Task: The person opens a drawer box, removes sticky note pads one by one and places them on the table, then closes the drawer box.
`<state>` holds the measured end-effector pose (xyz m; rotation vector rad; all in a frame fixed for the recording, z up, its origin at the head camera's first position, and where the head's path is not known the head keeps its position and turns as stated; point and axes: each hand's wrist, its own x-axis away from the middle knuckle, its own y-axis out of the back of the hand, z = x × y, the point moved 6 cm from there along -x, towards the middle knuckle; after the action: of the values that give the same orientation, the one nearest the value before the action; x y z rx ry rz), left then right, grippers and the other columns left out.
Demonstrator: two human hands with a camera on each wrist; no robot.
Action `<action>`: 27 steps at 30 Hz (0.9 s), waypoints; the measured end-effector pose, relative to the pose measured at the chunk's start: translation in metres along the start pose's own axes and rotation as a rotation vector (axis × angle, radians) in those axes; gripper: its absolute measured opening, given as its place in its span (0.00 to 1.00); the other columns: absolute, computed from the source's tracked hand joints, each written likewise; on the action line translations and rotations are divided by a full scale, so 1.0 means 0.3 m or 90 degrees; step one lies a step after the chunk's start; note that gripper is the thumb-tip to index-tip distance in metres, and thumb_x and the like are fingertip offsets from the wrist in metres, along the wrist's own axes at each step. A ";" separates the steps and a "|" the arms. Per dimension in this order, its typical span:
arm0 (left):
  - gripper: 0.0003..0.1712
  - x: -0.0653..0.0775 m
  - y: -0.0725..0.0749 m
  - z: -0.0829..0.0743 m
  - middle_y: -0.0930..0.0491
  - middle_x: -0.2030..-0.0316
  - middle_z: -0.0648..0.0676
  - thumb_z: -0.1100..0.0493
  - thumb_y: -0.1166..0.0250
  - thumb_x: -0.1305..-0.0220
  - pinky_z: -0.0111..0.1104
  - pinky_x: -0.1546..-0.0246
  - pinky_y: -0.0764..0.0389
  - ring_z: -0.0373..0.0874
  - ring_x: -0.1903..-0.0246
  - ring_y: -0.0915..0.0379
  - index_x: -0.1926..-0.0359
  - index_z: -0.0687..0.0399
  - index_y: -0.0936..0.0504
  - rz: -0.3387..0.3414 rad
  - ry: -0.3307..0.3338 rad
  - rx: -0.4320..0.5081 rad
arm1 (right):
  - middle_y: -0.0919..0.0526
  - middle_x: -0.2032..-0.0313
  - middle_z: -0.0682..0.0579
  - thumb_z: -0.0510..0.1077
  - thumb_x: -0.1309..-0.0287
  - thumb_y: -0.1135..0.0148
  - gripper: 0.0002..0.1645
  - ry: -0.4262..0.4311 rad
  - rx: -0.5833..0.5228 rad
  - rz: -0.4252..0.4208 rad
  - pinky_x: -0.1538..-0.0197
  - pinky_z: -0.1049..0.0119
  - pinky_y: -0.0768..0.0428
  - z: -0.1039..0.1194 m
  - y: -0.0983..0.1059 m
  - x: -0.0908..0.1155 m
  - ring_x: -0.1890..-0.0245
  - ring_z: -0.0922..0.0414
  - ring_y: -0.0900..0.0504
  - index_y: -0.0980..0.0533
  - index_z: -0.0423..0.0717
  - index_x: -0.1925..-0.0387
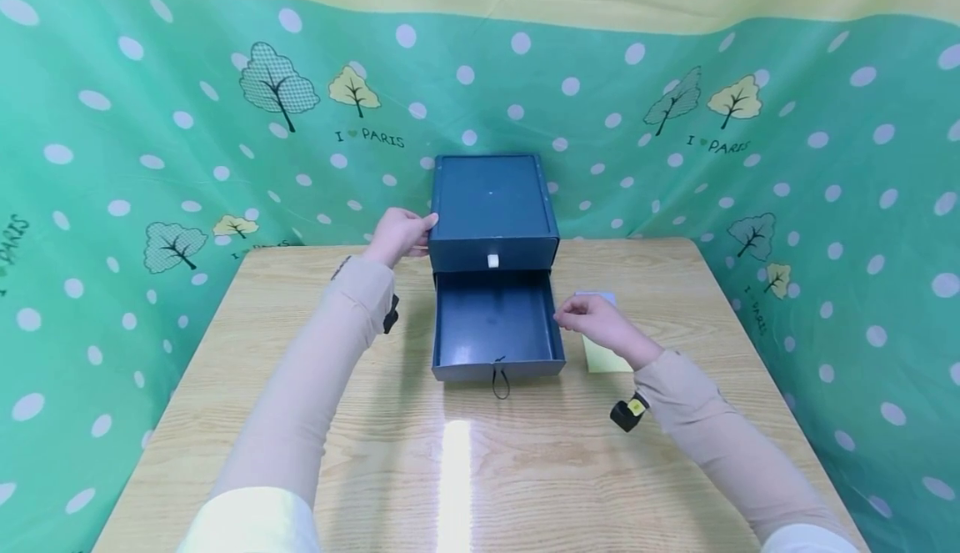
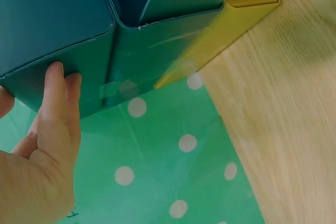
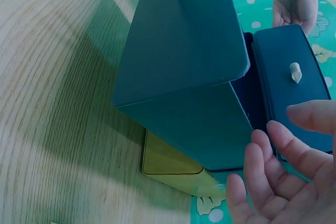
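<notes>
A dark blue two-drawer box [image 1: 491, 194] stands at the back of the table. Its upper drawer front [image 1: 525, 254] carries a white knob [image 1: 492, 261], while the lower drawer [image 1: 497, 319] is pulled out, bare inside, with a black loop pull [image 1: 501, 383]. My left hand [image 1: 401, 234] rests on the upper left side of the box; its fingers [image 2: 54, 95] lie straight against the wall in the left wrist view. Beside the lower drawer's right wall is my right hand [image 1: 596, 324], fingers loosely bent, holding nothing; whether the fingertips [image 3: 257, 136] touch the wall I cannot tell.
Something yellow [image 3: 170, 156] sits beneath the blue box, mostly hidden in the head view. A pale yellow-green sheet [image 1: 603, 359] and a bluish piece [image 1: 600, 294] lie right of the drawer. A green dotted curtain [image 1: 600, 119] closes off the back and sides.
</notes>
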<state>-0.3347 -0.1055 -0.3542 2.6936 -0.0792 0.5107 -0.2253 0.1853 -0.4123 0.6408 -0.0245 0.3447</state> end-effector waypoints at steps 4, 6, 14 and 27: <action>0.27 0.001 0.000 -0.002 0.22 0.49 0.64 0.49 0.44 0.32 0.38 0.52 0.17 0.52 0.50 0.23 0.42 0.66 0.28 0.002 0.001 0.001 | 0.18 0.64 0.44 0.40 0.37 0.45 0.12 -0.006 -0.011 0.011 0.56 0.63 0.21 0.013 -0.007 0.004 0.64 0.58 0.23 0.22 0.32 0.62; 0.27 0.001 0.000 -0.001 0.22 0.49 0.64 0.49 0.44 0.32 0.38 0.51 0.17 0.52 0.49 0.23 0.42 0.66 0.28 0.003 0.001 0.001 | 0.19 0.65 0.44 0.40 0.36 0.45 0.12 -0.006 -0.014 0.021 0.55 0.62 0.20 0.024 -0.017 0.007 0.64 0.57 0.22 0.23 0.33 0.60; 0.27 0.004 0.003 0.004 0.22 0.49 0.64 0.48 0.44 0.32 0.37 0.52 0.17 0.52 0.49 0.23 0.43 0.67 0.27 0.004 0.006 0.009 | 0.20 0.66 0.45 0.41 0.36 0.45 0.11 -0.001 0.000 0.041 0.56 0.60 0.19 0.081 -0.053 0.016 0.64 0.53 0.22 0.23 0.37 0.60; 0.27 0.008 0.002 0.007 0.23 0.49 0.63 0.48 0.44 0.32 0.37 0.50 0.18 0.51 0.49 0.24 0.42 0.66 0.27 0.006 0.005 0.016 | 0.18 0.64 0.42 0.41 0.35 0.48 0.14 0.018 -0.043 0.179 0.61 0.64 0.18 0.111 -0.121 0.036 0.68 0.56 0.21 0.24 0.33 0.58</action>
<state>-0.3318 -0.1070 -0.3548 2.7171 -0.0831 0.5294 -0.2006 0.1418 -0.4054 0.5654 -0.0998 0.6210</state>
